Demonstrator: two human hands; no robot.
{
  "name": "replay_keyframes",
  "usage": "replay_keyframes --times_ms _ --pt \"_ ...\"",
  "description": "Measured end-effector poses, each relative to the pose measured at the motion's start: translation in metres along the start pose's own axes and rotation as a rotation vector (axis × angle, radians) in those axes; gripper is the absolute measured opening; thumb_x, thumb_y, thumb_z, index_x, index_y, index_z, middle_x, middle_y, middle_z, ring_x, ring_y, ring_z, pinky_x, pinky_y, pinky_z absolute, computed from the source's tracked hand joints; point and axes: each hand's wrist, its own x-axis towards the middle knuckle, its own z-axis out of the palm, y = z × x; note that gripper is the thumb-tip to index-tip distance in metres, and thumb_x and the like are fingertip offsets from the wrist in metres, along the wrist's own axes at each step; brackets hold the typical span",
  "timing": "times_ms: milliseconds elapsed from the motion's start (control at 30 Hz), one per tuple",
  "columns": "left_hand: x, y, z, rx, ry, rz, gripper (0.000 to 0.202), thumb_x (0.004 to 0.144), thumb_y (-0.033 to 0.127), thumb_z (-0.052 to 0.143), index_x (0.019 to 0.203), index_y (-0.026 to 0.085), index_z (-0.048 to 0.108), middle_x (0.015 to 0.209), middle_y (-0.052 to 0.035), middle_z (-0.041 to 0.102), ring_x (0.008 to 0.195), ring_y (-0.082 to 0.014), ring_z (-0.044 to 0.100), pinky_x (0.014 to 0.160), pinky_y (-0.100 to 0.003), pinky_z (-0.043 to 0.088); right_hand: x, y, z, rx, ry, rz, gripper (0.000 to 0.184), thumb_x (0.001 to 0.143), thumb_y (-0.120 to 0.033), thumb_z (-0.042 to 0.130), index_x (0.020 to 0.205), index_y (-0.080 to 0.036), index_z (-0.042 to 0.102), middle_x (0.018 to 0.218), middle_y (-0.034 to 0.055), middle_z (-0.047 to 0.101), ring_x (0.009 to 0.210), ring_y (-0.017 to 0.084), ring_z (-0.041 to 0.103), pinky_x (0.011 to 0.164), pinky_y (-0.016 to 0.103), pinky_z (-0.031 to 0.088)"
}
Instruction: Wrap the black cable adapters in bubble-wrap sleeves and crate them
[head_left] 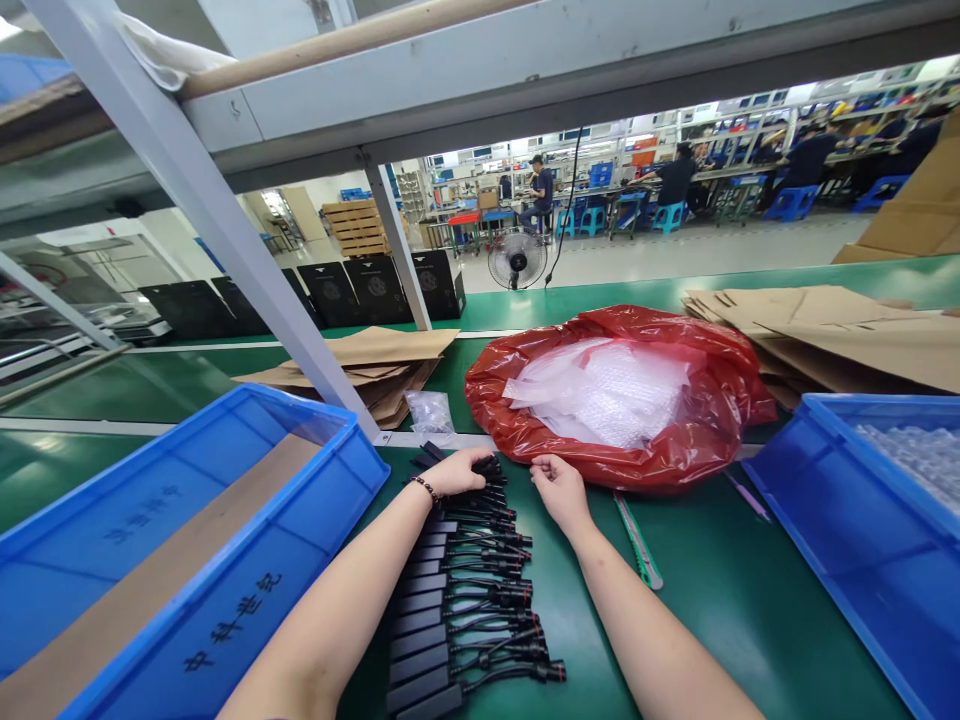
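A long row of black boxes with short cables and plug ends (435, 625) lies side by side on the green table in front of me. At the row's far end, my left hand (459, 473) is closed with its fingers curled over a black cable; the hand partly covers it. My right hand (559, 490) is to the right, apart from the row, with its fingers curled together beside the red plastic bag (495, 385). Whatever those fingers hold, if anything, is hidden. White bubble-wrap pouches (622, 390) fill the open bag.
A blue bin (300, 530) with cardboard inside stands left, another blue bin (832, 500) right. A green cutter (639, 545) and a purple pen (748, 497) lie on the table. Flat cardboard (862, 330), a small clear bag (430, 411) and a shelf post (202, 190) are beyond.
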Motion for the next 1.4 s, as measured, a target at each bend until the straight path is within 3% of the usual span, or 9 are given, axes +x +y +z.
replay_keyframes --times_ms 133,233,333,467,633,733,900,1067,1400 --pt "0.000 0.002 0.003 -0.010 0.030 -0.046 0.015 0.062 0.030 0.062 0.065 0.017 0.058 0.058 0.0042 0.055 0.058 -0.0131 0.051 0.058 -0.024 0.039 -0.002 -0.001 -0.001 0.032 -0.004 0.006 0.021 0.065 -0.038 0.060 0.067 -0.017 0.058 0.061 0.0026 0.062 0.056 0.017 0.061 0.056 0.028 0.048" --pt "0.002 0.001 0.006 -0.043 0.058 -0.068 0.016 0.066 0.031 0.060 0.063 0.016 0.058 0.052 0.0036 0.054 0.050 -0.0116 0.048 0.052 -0.024 0.037 -0.004 -0.010 -0.001 0.050 -0.015 0.000 0.023 0.067 -0.039 0.059 0.069 -0.017 0.058 0.063 0.0026 0.062 0.057 0.016 0.061 0.055 0.027 0.048" --pt "0.004 0.000 0.010 -0.099 0.088 -0.064 0.018 0.068 0.030 0.057 0.077 0.015 0.061 0.054 0.0035 0.054 0.046 -0.0100 0.045 0.049 -0.023 0.036 -0.003 -0.024 0.004 0.061 -0.068 0.009 0.020 0.068 -0.037 0.057 0.069 -0.017 0.058 0.062 0.0020 0.061 0.054 0.015 0.058 0.052 0.026 0.045" --pt "0.006 0.001 0.013 -0.170 0.141 0.007 0.027 0.068 0.028 0.060 0.092 0.016 0.060 0.070 0.0017 0.059 0.058 -0.0101 0.049 0.058 -0.023 0.040 0.005 -0.035 0.018 0.079 -0.137 0.034 0.015 0.067 -0.032 0.055 0.066 -0.017 0.056 0.059 0.0006 0.059 0.050 0.013 0.055 0.047 0.024 0.043" --pt "0.004 0.001 0.015 -0.234 0.168 0.040 0.019 0.074 0.032 0.054 0.081 0.015 0.059 0.055 0.0043 0.052 0.052 -0.0099 0.047 0.056 -0.024 0.039 0.004 -0.026 0.032 0.096 -0.115 0.036 0.016 0.068 -0.033 0.053 0.066 -0.018 0.054 0.059 0.0001 0.057 0.049 0.012 0.054 0.046 0.023 0.042" --pt "0.003 0.001 0.015 -0.268 0.184 0.046 0.021 0.075 0.034 0.053 0.086 0.016 0.057 0.057 0.0045 0.055 0.051 -0.0098 0.048 0.056 -0.023 0.039 0.000 -0.019 0.034 0.092 -0.128 0.012 0.017 0.069 -0.035 0.054 0.066 -0.018 0.054 0.058 -0.0003 0.056 0.050 0.012 0.053 0.049 0.024 0.043" --pt "0.003 0.000 0.016 -0.278 0.206 0.057 0.021 0.078 0.036 0.050 0.074 0.016 0.055 0.057 0.0028 0.058 0.053 -0.0102 0.050 0.060 -0.024 0.040 -0.001 -0.014 0.035 0.081 -0.152 -0.030 0.019 0.071 -0.036 0.054 0.065 -0.018 0.055 0.058 -0.0007 0.055 0.050 0.012 0.052 0.048 0.023 0.044" --pt "0.003 -0.001 0.016 -0.285 0.211 0.065 0.024 0.078 0.037 0.051 0.083 0.016 0.060 0.057 0.0028 0.059 0.057 -0.0120 0.053 0.062 -0.025 0.041 0.000 -0.013 0.036 0.118 -0.164 -0.005 0.017 0.070 -0.034 0.056 0.066 -0.017 0.056 0.058 -0.0006 0.056 0.050 0.011 0.051 0.048 0.022 0.043" --pt "0.004 -0.002 0.016 -0.268 0.211 0.056 0.016 0.075 0.030 0.052 0.075 0.015 0.058 0.057 0.0026 0.059 0.056 -0.0116 0.052 0.061 -0.024 0.040 0.000 -0.013 0.038 0.171 -0.179 0.042 0.018 0.068 -0.034 0.058 0.065 -0.017 0.056 0.058 0.0000 0.057 0.049 0.011 0.051 0.047 0.022 0.041"
